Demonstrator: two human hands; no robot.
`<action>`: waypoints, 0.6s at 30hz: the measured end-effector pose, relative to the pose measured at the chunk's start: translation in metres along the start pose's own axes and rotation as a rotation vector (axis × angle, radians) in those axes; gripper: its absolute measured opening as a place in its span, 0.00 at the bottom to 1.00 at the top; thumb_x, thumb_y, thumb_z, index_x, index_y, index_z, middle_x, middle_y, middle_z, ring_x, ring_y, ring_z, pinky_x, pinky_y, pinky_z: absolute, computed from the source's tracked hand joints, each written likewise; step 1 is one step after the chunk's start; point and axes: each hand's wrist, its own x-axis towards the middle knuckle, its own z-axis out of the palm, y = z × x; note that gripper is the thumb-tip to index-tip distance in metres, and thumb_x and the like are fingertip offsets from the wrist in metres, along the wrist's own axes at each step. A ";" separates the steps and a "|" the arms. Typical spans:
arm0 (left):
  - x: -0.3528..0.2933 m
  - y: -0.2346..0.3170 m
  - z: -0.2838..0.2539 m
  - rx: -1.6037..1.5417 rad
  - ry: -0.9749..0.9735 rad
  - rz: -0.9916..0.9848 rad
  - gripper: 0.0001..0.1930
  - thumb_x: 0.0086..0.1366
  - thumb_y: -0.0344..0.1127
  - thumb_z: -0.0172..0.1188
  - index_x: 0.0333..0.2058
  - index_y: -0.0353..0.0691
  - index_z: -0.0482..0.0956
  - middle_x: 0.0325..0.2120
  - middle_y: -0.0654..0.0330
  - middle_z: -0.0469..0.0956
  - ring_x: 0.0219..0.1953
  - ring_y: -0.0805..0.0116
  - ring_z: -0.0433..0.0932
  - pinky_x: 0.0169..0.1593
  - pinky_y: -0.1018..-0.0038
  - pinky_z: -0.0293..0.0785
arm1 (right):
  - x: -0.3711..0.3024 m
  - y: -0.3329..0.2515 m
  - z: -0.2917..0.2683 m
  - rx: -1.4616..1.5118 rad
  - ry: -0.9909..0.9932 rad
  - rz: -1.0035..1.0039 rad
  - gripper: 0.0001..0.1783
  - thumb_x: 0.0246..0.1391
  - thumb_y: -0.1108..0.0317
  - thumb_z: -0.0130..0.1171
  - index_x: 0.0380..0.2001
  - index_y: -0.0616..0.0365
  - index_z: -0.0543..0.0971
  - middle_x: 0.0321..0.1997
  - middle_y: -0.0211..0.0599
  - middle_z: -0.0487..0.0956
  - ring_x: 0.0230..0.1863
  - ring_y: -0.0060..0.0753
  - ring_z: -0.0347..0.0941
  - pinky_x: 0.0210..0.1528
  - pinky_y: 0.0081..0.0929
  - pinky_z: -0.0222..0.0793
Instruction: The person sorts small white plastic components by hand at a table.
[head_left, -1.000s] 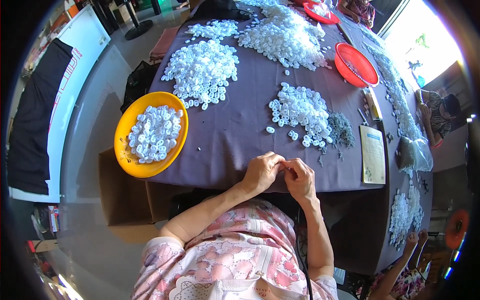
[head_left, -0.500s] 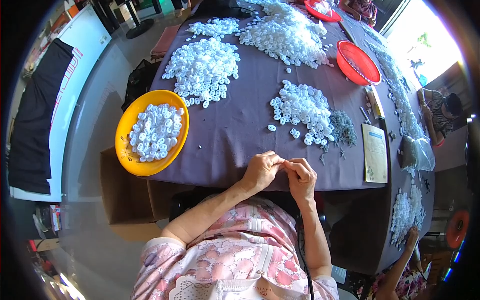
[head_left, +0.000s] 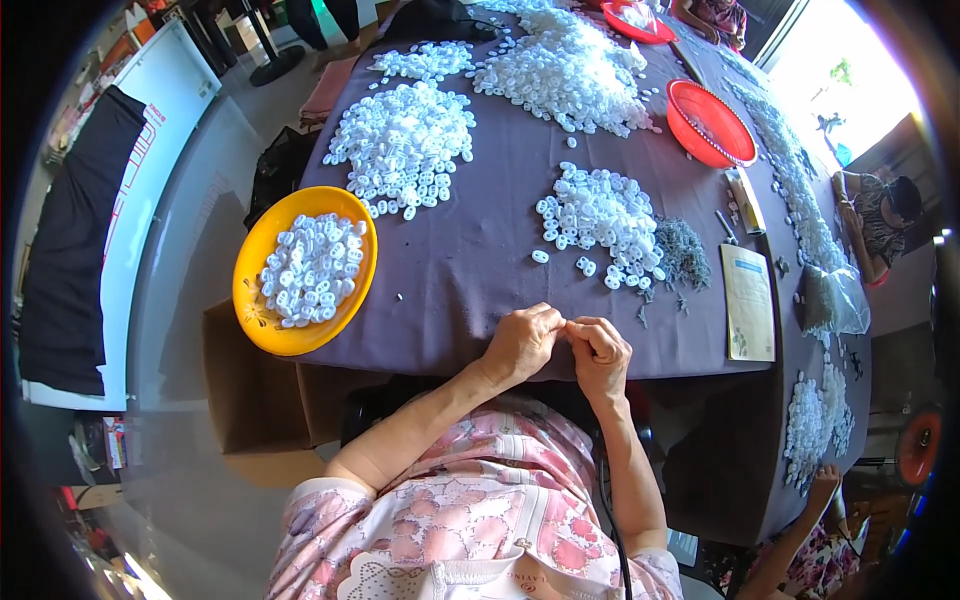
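Hands (head_left: pixel 522 345) barely shifted; one loose oval (head_left: pixel 540 257) lies left-right.

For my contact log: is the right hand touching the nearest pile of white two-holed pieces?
Apart: the head view shows dark tablecloth between right hand and pile.

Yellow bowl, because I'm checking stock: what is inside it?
White oval pieces lie heaped in the yellow bowl. Its bottom and whatever lies deeper are covered by the heap.
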 end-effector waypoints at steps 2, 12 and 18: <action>-0.001 0.000 0.000 0.018 0.001 0.016 0.01 0.55 0.23 0.58 0.27 0.34 0.77 0.24 0.52 0.76 0.26 0.53 0.77 0.29 0.67 0.72 | 0.000 0.000 0.000 0.000 0.001 -0.005 0.08 0.42 0.85 0.59 0.26 0.62 0.79 0.28 0.37 0.79 0.28 0.31 0.77 0.30 0.23 0.72; 0.006 0.001 -0.004 0.004 -0.046 0.044 0.04 0.55 0.25 0.56 0.23 0.35 0.71 0.23 0.50 0.74 0.27 0.48 0.75 0.30 0.61 0.71 | 0.002 0.000 0.001 -0.029 -0.020 -0.064 0.08 0.41 0.84 0.59 0.28 0.62 0.78 0.30 0.37 0.78 0.32 0.39 0.75 0.33 0.28 0.71; 0.007 -0.002 -0.003 0.074 -0.081 0.013 0.02 0.54 0.24 0.58 0.26 0.33 0.75 0.24 0.50 0.76 0.28 0.50 0.77 0.29 0.65 0.72 | 0.002 0.006 0.000 -0.064 -0.047 -0.102 0.09 0.42 0.83 0.59 0.29 0.61 0.78 0.30 0.38 0.78 0.32 0.40 0.75 0.33 0.28 0.71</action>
